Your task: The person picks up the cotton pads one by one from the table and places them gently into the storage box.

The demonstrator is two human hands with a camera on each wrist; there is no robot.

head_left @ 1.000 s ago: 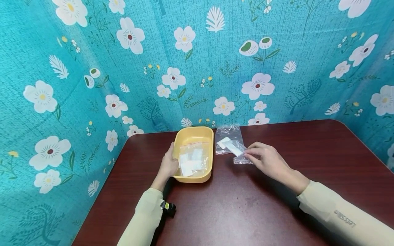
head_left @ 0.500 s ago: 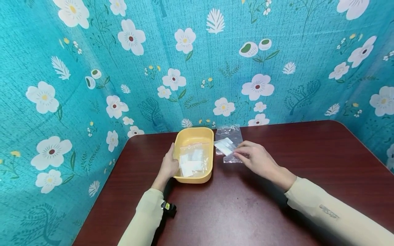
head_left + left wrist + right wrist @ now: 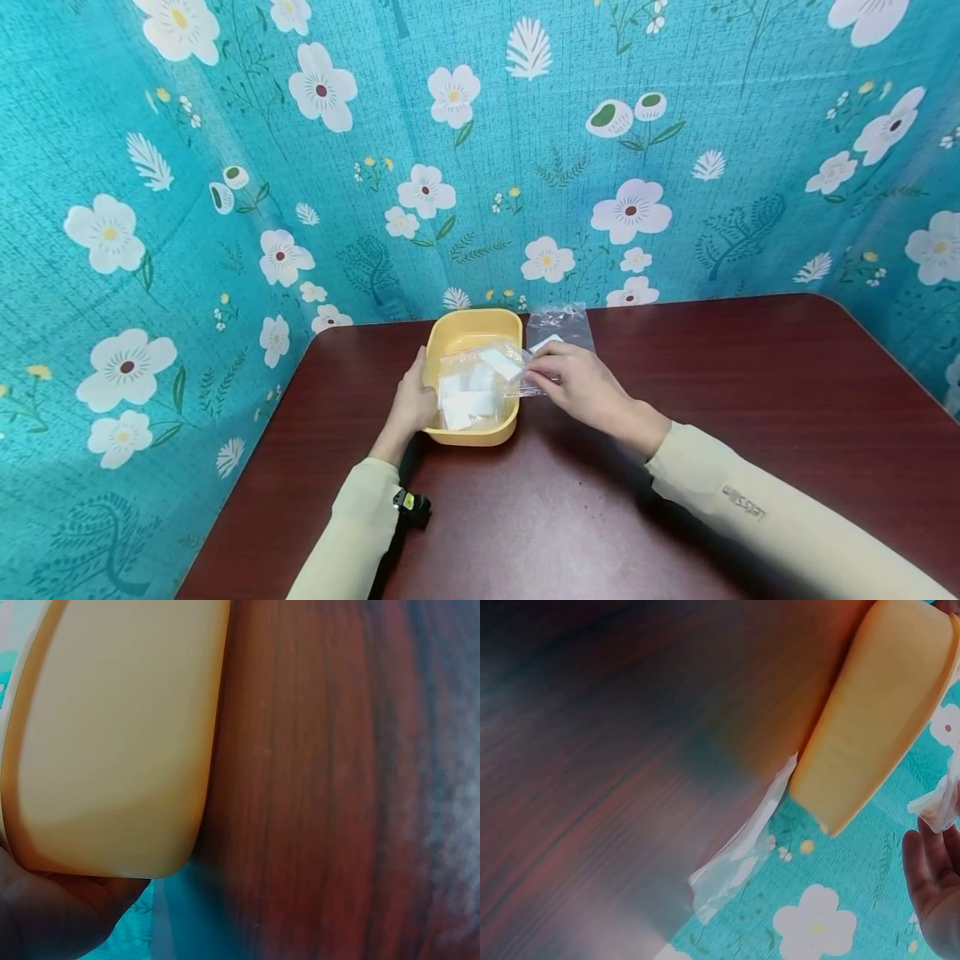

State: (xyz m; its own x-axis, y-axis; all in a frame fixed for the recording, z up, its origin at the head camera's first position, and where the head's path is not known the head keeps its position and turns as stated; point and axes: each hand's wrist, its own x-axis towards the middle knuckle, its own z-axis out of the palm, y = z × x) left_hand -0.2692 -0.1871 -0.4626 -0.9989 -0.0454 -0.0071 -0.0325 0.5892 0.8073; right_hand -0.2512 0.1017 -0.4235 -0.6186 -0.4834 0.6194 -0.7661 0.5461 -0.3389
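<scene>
In the head view, a yellow plastic bin (image 3: 477, 437) holds several clear zip bags (image 3: 467, 404) with flat white pieces in them. My left hand (image 3: 411, 407) grips the bin's left side; in the left wrist view that hand (image 3: 52, 919) shows at the bin's end wall. My right hand (image 3: 588, 390) pinches the edge of a small clear zip bag (image 3: 501, 364) with a white rectangular piece in it. This bag reaches over the bin's right rim. Behind my right hand, another clear bag (image 3: 566, 323) with a white piece lies on the table, partly hidden.
The dark red-brown table (image 3: 720, 375) ends at the back against a turquoise flowered cloth (image 3: 480, 167). More of the same cloth hangs along the left side. A small black device (image 3: 412, 508) sits at my left wrist.
My right hand has moved left with the small zip bag, from above the bag on the table to over the bin's right rim. My left hand and the bin have stayed put.
</scene>
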